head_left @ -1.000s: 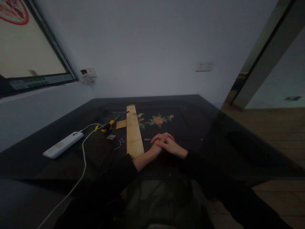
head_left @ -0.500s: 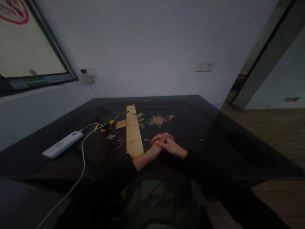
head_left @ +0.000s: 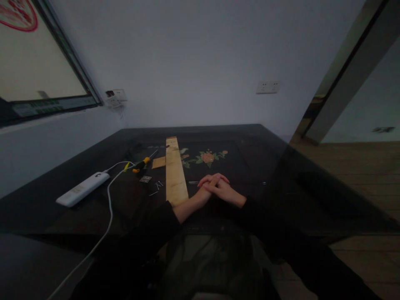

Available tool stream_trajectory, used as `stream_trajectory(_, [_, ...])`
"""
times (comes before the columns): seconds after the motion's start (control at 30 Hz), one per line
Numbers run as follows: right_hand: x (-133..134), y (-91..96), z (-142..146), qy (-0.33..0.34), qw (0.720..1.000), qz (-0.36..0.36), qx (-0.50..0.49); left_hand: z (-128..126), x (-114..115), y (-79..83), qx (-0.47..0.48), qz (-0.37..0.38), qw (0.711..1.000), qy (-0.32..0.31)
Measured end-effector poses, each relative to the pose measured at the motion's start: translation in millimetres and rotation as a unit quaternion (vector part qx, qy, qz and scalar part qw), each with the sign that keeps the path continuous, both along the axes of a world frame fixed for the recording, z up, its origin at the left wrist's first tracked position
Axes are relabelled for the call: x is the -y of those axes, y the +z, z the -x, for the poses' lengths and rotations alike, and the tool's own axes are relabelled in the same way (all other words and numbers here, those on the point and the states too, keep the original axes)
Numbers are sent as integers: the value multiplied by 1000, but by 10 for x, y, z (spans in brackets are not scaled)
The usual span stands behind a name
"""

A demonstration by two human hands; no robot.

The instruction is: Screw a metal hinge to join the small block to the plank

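My left hand and my right hand are clasped together above the near part of the dark table, fingers folded over one another, with no object in them. The right hand lies over the left, hiding part of it. Just left of them a long wooden board lies lengthwise, its near end partly covered by my left forearm. Beside the board are a small wooden piece, a hinge-like metal plate and several screws or nails. A yellow and black screwdriver rests farther left.
On the table's left side a white power strip trails a white cable over the front edge. A dark flat object lies at the right. Behind the dark table stands a wall with a socket; a window is at left.
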State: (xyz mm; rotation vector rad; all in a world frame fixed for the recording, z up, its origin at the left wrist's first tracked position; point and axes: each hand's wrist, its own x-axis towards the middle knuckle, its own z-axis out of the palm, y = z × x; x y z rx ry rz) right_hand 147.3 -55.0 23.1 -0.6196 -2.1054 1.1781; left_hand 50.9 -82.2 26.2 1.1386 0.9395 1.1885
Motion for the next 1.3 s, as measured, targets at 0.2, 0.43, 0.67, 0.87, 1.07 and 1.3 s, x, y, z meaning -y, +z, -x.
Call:
stream_trajectory(0.2, [-8, 4, 7, -9, 1000, 2, 2, 51, 62, 69, 10, 18, 999, -35])
stream_trajectory(0.43, [-8, -1, 15, 8, 1000, 13, -26, 122, 43, 77, 45, 45, 994, -85])
stream_trajectory(0.67, [-11, -29, 36, 5, 998, 41, -56, 143, 54, 158, 99, 74, 989, -83])
stream_trajectory(0.87, [-49, 30, -12, -8, 995, 65, -77, 258, -27, 138, 108, 78, 987, -85])
stream_trajectory(1.07, [-294, 136, -134, -92, 976, 147, -134, 849, -196, 346, 104, 62, 992, 40])
stream_trajectory(1.3, [-605, 192, 254, -128, 961, 208, -133, 1745, -325, 480, 142, 53, 936, 317])
